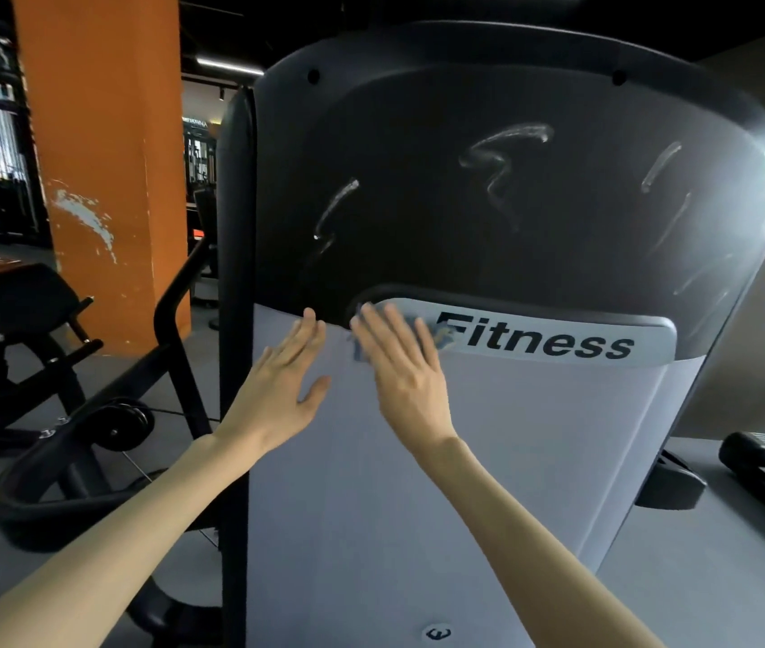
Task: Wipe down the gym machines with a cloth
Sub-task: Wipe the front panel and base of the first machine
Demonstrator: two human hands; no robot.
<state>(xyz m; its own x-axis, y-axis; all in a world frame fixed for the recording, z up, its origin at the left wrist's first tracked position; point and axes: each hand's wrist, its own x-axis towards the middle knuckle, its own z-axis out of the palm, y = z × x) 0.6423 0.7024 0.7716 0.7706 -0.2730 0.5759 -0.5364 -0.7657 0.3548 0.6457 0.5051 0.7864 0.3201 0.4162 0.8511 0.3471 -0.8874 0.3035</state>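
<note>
Machine (418, 484) lettering (534, 341) partly behind right hand (406, 367)

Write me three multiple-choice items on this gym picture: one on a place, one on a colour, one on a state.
1. The white smears lie on:
A) the dark upper panel
B) the floor
C) a bench

2. The pillar left of the machine is:
A) green
B) orange
C) white

3. The left hand is:
A) clenched in a fist
B) gripping a bar
C) open, fingers straight

Key:
1 A, the streaks cross that panel above the Fitness label.
2 B, its paint is orange, chipped in places.
3 C, its fingers are straight and hold nothing.
</note>
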